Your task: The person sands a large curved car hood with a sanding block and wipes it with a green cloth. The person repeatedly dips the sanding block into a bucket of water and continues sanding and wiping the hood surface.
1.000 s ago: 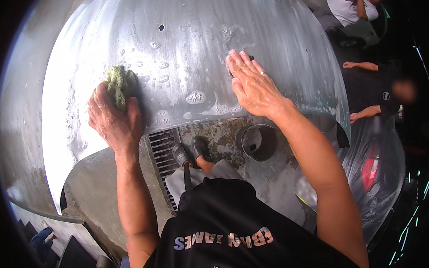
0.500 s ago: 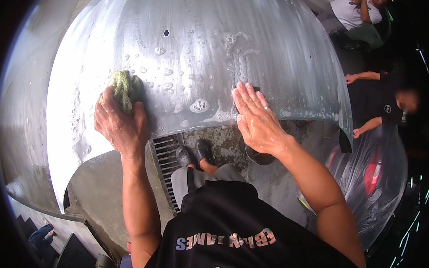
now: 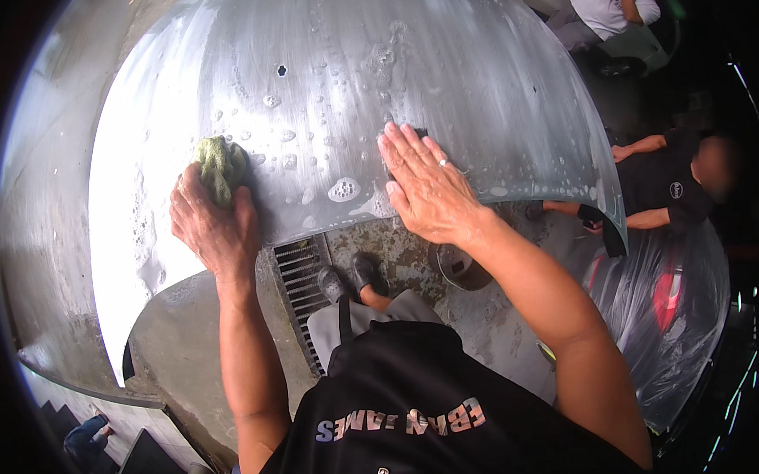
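A large curved grey car hood (image 3: 336, 35), wet and dotted with soap suds, spreads out in front of me. My left hand (image 3: 217, 219) is closed around a wet yellow-green cloth (image 3: 220, 169), pressed against the hood's near left part. Farther right, my right hand (image 3: 423, 182) lies flat on the panel near its front edge, fingers stretched out, a ring on one of them. A small dark piece (image 3: 421, 133) peeks out beside those fingertips; most of it is hidden under the hand, and its kind cannot be made out.
A metal floor grate (image 3: 299, 276) lies by my feet, and a round dark container (image 3: 462, 265) stands under the hood's edge. At right, a person in a dark shirt (image 3: 649, 179) is beside the hood, near a plastic-covered object (image 3: 661, 305). Another person (image 3: 600, 12) is farther back.
My right hand has slid left and a little away from me over the hood. My left hand stays on the cloth in about the same place. The dark-shirted person's lower arm has shifted.
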Action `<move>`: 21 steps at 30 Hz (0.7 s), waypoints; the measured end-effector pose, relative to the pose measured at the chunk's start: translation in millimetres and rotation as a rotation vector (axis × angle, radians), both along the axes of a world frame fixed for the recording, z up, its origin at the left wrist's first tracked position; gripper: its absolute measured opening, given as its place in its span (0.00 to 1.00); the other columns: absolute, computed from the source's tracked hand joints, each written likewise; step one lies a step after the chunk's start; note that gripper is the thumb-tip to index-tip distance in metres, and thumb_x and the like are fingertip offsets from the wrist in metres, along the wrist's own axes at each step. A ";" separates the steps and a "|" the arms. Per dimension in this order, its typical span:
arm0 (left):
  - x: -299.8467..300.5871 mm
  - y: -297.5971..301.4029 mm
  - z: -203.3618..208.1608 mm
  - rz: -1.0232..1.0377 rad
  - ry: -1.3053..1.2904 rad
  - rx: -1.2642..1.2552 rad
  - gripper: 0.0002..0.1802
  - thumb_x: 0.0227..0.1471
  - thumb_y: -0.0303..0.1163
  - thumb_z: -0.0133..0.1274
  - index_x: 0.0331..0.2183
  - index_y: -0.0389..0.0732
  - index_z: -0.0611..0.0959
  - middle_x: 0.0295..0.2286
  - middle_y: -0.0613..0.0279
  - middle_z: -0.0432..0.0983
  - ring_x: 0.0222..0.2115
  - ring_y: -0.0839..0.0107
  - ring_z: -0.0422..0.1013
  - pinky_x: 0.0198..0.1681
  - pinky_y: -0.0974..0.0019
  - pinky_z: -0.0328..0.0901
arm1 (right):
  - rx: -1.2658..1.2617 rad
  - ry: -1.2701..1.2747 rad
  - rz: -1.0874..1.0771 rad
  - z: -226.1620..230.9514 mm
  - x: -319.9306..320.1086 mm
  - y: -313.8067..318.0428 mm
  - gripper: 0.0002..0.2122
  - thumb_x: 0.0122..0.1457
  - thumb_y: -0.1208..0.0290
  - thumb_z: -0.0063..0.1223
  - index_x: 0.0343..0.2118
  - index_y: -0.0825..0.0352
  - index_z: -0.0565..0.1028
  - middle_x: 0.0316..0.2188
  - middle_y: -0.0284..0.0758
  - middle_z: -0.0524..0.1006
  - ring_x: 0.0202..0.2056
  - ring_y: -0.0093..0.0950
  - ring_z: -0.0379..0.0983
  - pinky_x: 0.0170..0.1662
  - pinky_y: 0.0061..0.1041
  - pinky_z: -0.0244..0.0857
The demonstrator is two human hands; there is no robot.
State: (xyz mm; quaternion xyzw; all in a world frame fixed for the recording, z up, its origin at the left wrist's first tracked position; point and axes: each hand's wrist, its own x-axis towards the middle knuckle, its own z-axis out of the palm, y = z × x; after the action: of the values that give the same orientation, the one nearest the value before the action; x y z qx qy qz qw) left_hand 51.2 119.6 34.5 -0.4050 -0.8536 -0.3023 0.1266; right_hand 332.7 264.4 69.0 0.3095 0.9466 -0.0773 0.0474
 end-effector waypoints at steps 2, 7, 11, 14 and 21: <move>0.9 5.7 3.3 -0.029 -0.009 0.004 0.40 0.44 0.32 0.64 0.60 0.44 0.71 0.52 0.49 0.73 0.56 0.48 0.68 0.62 0.44 0.57 | 0.029 -0.003 -0.142 0.9 -26.3 50.7 0.33 0.74 0.56 0.29 0.76 0.70 0.47 0.78 0.45 0.44 0.78 0.40 0.36 0.79 0.43 0.32; -2.0 -1.4 2.2 0.004 -0.066 0.009 0.40 0.43 0.32 0.64 0.60 0.44 0.72 0.53 0.49 0.72 0.56 0.47 0.67 0.63 0.44 0.56 | -0.015 -0.033 0.030 -5.3 0.1 -17.2 0.34 0.74 0.56 0.31 0.76 0.68 0.45 0.78 0.45 0.40 0.78 0.42 0.34 0.79 0.46 0.30; 1.5 -1.6 1.3 -0.001 -0.021 0.010 0.40 0.43 0.31 0.64 0.60 0.44 0.72 0.53 0.48 0.72 0.56 0.47 0.67 0.63 0.44 0.56 | -0.021 -0.040 0.105 -7.3 -22.9 -10.1 0.34 0.74 0.54 0.30 0.77 0.66 0.44 0.79 0.42 0.41 0.78 0.40 0.32 0.79 0.45 0.29; -1.0 3.5 3.2 -0.039 -0.031 0.017 0.40 0.43 0.31 0.64 0.60 0.44 0.72 0.53 0.46 0.72 0.56 0.45 0.67 0.63 0.43 0.56 | 0.053 -0.011 -0.021 -15.3 -95.4 90.9 0.34 0.74 0.50 0.24 0.77 0.65 0.42 0.79 0.41 0.39 0.79 0.38 0.30 0.80 0.42 0.27; -3.1 -3.5 2.9 -0.033 -0.049 0.037 0.40 0.42 0.30 0.65 0.59 0.44 0.73 0.54 0.44 0.71 0.55 0.43 0.68 0.60 0.43 0.59 | -0.026 -0.027 0.035 -16.9 -85.6 4.6 0.35 0.75 0.48 0.22 0.77 0.66 0.41 0.79 0.42 0.38 0.79 0.39 0.27 0.80 0.42 0.25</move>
State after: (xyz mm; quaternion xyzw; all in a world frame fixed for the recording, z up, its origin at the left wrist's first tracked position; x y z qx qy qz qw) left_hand 48.1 116.1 37.4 -0.4093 -0.8437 -0.3300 0.1083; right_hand 247.1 269.0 52.0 0.2933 0.9500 -0.0846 0.0658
